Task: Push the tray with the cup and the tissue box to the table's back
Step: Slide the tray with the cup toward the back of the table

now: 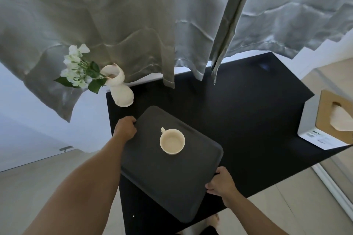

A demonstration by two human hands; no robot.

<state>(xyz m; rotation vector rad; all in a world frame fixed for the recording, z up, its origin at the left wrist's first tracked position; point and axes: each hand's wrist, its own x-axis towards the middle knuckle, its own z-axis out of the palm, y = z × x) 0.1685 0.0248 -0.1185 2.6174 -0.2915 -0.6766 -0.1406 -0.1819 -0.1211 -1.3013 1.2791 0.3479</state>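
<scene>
A dark grey tray [152, 173] lies on the black table [248, 120], turned at an angle, its near corner over the table's front edge. A cream cup [172, 141] stands empty on the tray's far half. My left hand [125, 129] grips the tray's left edge. My right hand [221, 184] grips its right edge near the front. The tissue box [324, 126], white with a tan top and a tissue sticking out, stands off the tray at the table's right end.
A white vase [122, 89] with white flowers [80, 68] stands at the table's back left corner, close to the tray. Grey curtains [133, 25] hang over the table's back edge. Pale floor surrounds the table; my foot [212, 221] shows below.
</scene>
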